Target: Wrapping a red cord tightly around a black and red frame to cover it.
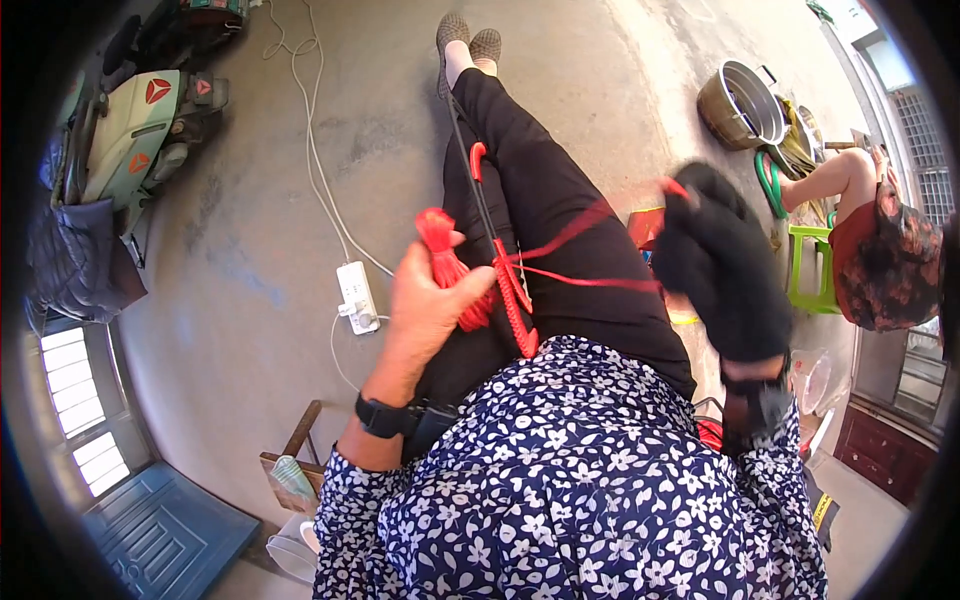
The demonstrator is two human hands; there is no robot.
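Left hand [420,308]: fingers clamped on red cord [439,236]. Right gloved hand [725,275]: touching red strands [595,281]; fingers too blurred to tell.

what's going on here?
A seated person has a thin dark rod lying along their lap, its near part wrapped in red cord. Their bare left hand holds a bundle of red cord. Red strands stretch from the rod toward the black-gloved right hand, which is blurred, so its exact grip is unclear. Another person sits at the right, by a green stool.
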